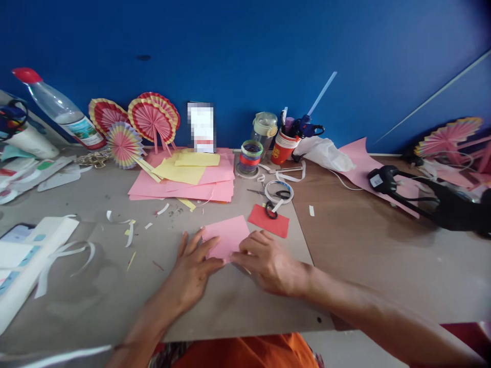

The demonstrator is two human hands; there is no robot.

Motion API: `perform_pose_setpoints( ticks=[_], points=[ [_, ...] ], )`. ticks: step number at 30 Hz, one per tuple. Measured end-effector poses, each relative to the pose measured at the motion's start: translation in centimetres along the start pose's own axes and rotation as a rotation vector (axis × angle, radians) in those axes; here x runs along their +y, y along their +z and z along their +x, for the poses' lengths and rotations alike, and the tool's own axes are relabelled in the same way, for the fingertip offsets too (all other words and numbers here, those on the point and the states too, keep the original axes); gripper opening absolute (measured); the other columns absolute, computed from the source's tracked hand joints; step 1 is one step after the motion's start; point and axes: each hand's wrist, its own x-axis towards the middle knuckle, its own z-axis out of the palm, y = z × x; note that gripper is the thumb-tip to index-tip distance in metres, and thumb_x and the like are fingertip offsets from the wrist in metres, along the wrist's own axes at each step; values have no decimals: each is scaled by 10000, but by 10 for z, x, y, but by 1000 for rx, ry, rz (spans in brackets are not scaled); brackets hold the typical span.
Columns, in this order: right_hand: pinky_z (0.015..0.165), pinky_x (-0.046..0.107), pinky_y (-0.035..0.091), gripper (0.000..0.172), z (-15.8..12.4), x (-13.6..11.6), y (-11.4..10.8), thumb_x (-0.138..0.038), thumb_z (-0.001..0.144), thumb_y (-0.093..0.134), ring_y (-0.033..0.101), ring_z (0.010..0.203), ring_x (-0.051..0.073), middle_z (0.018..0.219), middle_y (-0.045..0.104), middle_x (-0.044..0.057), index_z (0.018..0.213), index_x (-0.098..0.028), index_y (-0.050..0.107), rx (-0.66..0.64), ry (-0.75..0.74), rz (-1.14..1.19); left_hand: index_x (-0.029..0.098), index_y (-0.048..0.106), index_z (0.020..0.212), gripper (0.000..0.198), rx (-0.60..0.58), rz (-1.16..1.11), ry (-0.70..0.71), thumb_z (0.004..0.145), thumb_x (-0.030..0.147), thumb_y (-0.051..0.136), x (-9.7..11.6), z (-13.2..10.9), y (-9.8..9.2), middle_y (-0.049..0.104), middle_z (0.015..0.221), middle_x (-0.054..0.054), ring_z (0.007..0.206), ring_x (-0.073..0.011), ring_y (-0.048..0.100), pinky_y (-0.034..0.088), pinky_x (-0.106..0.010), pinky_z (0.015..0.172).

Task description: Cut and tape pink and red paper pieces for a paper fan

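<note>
The pink sheet (228, 232) lies near the middle of the surface (153, 306), between the hands. The left hand (194, 271) has its grip spread, fingers resting on the sheet's left part. The right hand (270, 263) seems to pinch the near right edge, though its fingers partly hide the contact. To the far right, scissors (266, 213) overlap a red piece (279, 228); pink and yellow papers (184, 171) lie stacked at far left.

Soft, even light reaches the pink sheet (228, 235); pixelation masks the phone screen (201, 127) behind it; wide-angle distortion stretches the bottle (57, 105) well left of it.
</note>
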Motion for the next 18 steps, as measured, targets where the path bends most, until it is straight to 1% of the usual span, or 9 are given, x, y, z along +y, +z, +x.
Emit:
perform_pose_setpoints(
  ticks=[2, 4, 7, 11, 15, 18],
  points=[
    [736, 344, 346, 280, 3, -2, 9, -117, 880, 467, 457, 837, 202, 889, 597, 70, 1113, -174, 612, -65, -61, -55, 351, 714, 1005, 419, 9, 7, -3, 881, 55, 445, 1, 0, 0, 539, 1361, 13, 1403, -276, 226, 126, -664, 1112],
    [743, 344, 345, 256, 3, 1, 17, -138, 897, 471, 451, 846, 202, 887, 599, 66, 1117, -160, 600, -108, -104, -101, 344, 714, 1013, 433, 10, 16, -6, 877, 43, 433, 3, 0, -1, 539, 1362, 13, 1397, -280, 236, 111, -662, 1116],
    [745, 345, 347, 263, -4, 9, 23, -159, 920, 458, 441, 840, 195, 936, 610, 63, 1157, -150, 570, -100, -156, -157, 346, 710, 1021, 470, -3, 24, -10, 867, 17, 412, 4, 0, -2, 537, 1367, 26, 1391, -279, 243, 88, -664, 1120],
    [750, 343, 352, 261, -18, 19, 17, -161, 942, 429, 443, 836, 187, 976, 627, 62, 1160, -150, 571, -61, -184, -176, 347, 710, 1013, 454, -23, 31, -9, 877, 37, 409, 2, 1, -2, 531, 1372, 27, 1395, -284, 233, 59, -663, 1123],
    [774, 348, 366, 284, -32, 29, 6, -129, 954, 388, 461, 876, 192, 1029, 643, 74, 1166, -164, 574, -47, -150, -144, 367, 696, 1029, 511, -41, 17, -16, 859, 3, 379, 0, 0, -2, 527, 1376, 37, 1398, -283, 227, 92, -679, 1110],
    [770, 346, 372, 294, -41, 37, -1, -107, 953, 368, 478, 875, 196, 983, 656, 77, 1140, -164, 589, -26, -138, -127, 363, 694, 1031, 517, -42, 14, 2, 843, -12, 391, 0, -1, -2, 518, 1385, 35, 1400, -290, 220, 110, -685, 1104]
  ],
)
